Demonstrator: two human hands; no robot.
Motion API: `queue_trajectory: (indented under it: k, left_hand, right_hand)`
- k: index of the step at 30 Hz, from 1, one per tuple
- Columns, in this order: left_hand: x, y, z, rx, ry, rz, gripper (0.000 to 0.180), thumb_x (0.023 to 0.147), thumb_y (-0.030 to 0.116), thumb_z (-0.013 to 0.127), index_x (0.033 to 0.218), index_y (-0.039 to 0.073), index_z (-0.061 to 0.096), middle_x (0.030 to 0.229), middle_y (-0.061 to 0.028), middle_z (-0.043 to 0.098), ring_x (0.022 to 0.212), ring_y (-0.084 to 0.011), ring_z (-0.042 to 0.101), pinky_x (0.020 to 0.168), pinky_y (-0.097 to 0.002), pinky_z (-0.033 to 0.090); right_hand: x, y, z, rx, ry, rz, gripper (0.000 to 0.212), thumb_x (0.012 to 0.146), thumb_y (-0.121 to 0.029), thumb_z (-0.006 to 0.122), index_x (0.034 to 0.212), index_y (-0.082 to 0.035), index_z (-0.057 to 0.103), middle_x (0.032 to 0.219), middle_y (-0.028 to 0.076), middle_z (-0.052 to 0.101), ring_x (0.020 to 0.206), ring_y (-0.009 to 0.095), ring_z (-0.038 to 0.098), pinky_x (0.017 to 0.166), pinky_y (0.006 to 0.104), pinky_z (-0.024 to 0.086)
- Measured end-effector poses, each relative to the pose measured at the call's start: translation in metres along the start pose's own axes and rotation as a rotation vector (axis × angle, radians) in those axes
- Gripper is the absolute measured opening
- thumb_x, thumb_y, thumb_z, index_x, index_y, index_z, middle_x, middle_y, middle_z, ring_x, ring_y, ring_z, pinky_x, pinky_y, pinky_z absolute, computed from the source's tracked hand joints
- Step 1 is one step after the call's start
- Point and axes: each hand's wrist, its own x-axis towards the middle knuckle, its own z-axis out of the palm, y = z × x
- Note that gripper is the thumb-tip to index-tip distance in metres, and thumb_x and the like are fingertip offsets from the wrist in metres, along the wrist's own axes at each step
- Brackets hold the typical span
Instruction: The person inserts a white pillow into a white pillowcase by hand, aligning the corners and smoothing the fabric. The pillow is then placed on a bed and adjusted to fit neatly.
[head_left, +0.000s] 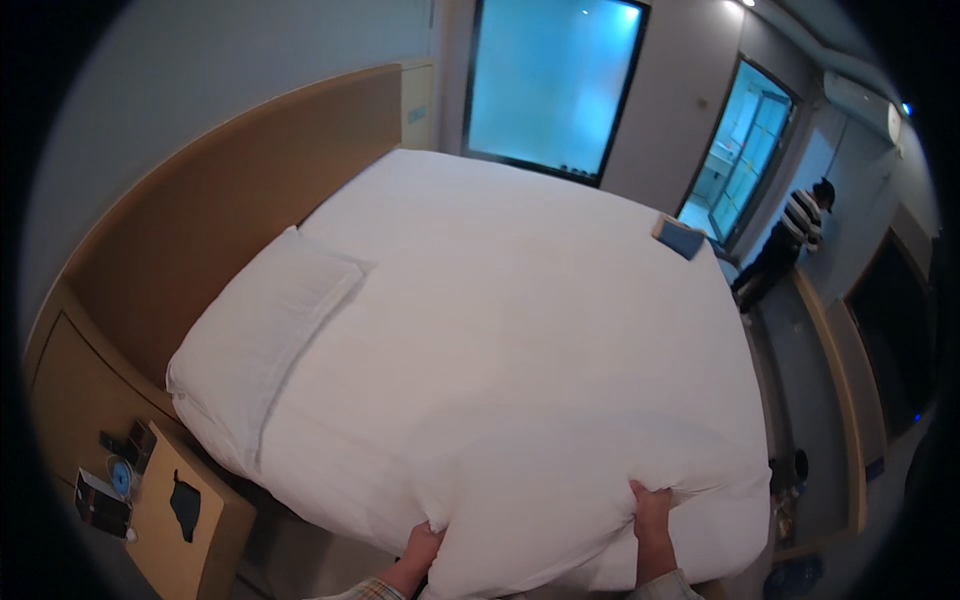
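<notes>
**Both hands on the near edge of the duvet**

Low in the frame, the person's left hand [422, 545] is clenched on a bunch of the white duvet [520, 340], fingers buried in the fold. The right hand [650, 512], a bit right of centre, also grips the cloth, fingers curled over the puffed-up edge. Both forearms come in from the bottom edge.

The duvet covers nearly the whole bed, filling the middle of the frame, and its near edge is bunched and lifted between the hands. Honestly, the way to do this well looks like: keep both grips at even height, pull evenly so the far side stays square, and don't let the bulge at lower right sag off the corner.

Further out, a pillow [262, 335] lies at the left by the wooden headboard [230, 200]. A small blue thing [680, 238] sits on the far right corner of the bed; hard to tell what it is. A nightstand [190, 520] with a few small items is at lower left. At upper right, another person [795, 235] in a striped top stands near a glass door [745, 150], well apart from the bed.
</notes>
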Motion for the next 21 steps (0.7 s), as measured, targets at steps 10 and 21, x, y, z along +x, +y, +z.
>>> queue_trajectory:
  k: [10, 21]
  left_hand:
    - [0.163, 0.259, -0.161, 0.223, 0.492, 0.532, 0.028, 0.087, 0.018, 0.057, 0.104, -0.004, 0.062, 0.095, -0.0191, 0.067, 0.088, -0.0298, 0.063, 0.078, -0.0392, 0.047]
    - [0.360, 0.414, -0.311, 0.503, 0.327, 0.488, 0.045, 0.082, 0.014, 0.067, 0.126, 0.009, 0.056, 0.100, -0.0102, 0.065, 0.088, -0.0143, 0.059, 0.078, -0.0289, 0.048]
  right_hand:
    - [0.093, -0.170, 0.415, -0.184, -0.321, -0.422, 0.044, 0.080, -0.023, 0.070, 0.109, 0.006, 0.055, 0.108, 0.016, 0.060, 0.089, 0.023, 0.058, 0.079, 0.0359, 0.047]
    - [0.082, -0.101, 0.657, -0.723, -0.913, -0.419, 0.059, 0.089, -0.028, 0.058, 0.136, 0.002, 0.038, 0.136, 0.018, 0.045, 0.125, 0.029, 0.044, 0.103, 0.0349, 0.035]
